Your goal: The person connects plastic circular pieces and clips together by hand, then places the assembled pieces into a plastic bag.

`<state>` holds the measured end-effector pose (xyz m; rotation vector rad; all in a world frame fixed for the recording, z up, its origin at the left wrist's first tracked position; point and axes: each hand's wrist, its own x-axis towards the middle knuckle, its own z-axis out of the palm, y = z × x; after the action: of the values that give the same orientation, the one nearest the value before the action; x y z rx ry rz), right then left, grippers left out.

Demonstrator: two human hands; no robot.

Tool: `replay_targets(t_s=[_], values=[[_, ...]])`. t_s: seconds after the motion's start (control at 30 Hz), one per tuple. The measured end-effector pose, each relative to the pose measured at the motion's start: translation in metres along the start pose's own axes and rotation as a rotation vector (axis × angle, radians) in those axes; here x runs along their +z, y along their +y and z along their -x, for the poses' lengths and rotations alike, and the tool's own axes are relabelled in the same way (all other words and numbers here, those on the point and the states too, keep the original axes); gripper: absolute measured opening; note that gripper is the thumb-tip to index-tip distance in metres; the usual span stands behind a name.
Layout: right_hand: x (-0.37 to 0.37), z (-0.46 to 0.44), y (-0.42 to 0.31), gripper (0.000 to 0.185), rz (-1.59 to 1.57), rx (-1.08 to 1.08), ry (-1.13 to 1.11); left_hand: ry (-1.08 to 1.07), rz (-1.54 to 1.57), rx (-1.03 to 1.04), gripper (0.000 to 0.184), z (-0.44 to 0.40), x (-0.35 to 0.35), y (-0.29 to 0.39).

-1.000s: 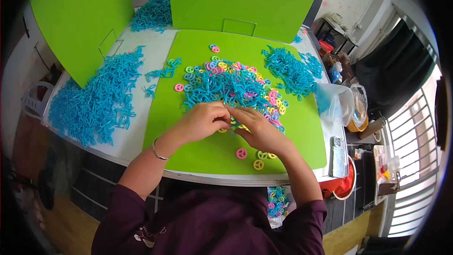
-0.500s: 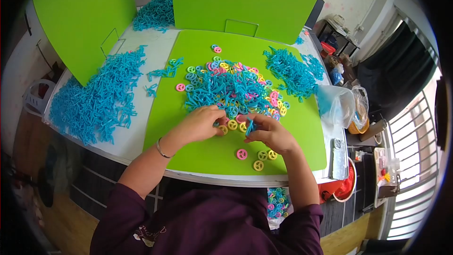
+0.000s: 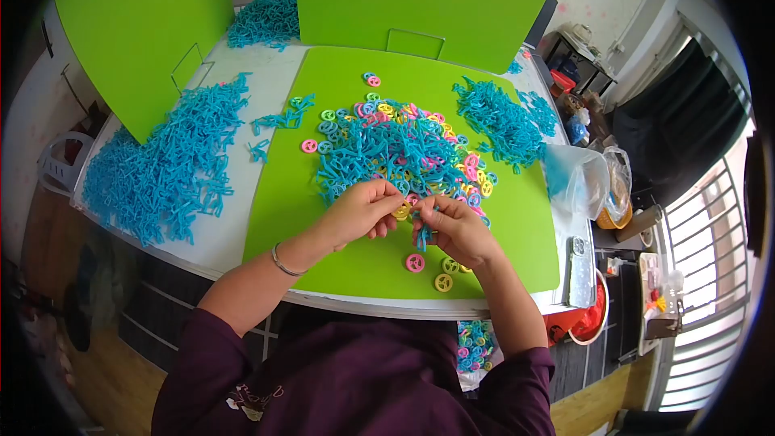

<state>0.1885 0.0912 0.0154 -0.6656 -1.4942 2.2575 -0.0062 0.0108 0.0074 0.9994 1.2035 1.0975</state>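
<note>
My left hand [image 3: 365, 211] pinches a yellow wheel [image 3: 401, 211] between thumb and fingers. Just to its right, my right hand [image 3: 454, 228] is closed on a blue plastic piece [image 3: 423, 236], which hangs below the fingertips. Both hands are close together over the green mat [image 3: 339, 274], at the near edge of a mixed pile [image 3: 387, 149] of blue pieces and coloured wheels. A pink wheel [image 3: 415, 263] and a few yellow wheels [image 3: 443, 282] lie on the mat nearer to me.
A large heap of blue pieces [image 3: 169, 165] lies on the left, another [image 3: 266, 20] at the back left and a smaller one [image 3: 500, 121] on the right. Green boards [image 3: 428, 0] stand behind. A phone [image 3: 578, 270] and clear plastic bag [image 3: 576, 178] are at the right edge.
My left hand has picked up a yellow wheel and moved right. My hands parted, then came closer together again. The blue piece came into view in my right hand.
</note>
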Motion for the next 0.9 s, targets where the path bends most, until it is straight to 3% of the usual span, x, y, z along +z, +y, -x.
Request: replay_targets(t_s=[0.23,0.33,0.53,0.73,0.9], values=[[0.002,-0.005,0.008,0.011,0.173,-0.206,0.051,-0.080,0.411,-0.133,0.013,0.000,0.001,-0.009],[0.010,-0.001,0.001,0.010,0.184,-0.176,0.047,-0.070,0.457,-0.168,0.011,0.003,0.006,-0.007],[-0.001,-0.006,0.015,0.010,0.472,-0.331,0.062,-0.030,0.559,-0.155,0.009,0.004,0.011,-0.018],[0.004,-0.006,0.013,0.011,0.211,-0.191,0.091,0.038,0.507,-0.112,0.008,0.005,0.020,-0.019],[0.007,-0.010,0.020,0.012,0.323,-0.223,0.213,0.119,0.354,-0.023,0.011,0.006,0.025,-0.022]])
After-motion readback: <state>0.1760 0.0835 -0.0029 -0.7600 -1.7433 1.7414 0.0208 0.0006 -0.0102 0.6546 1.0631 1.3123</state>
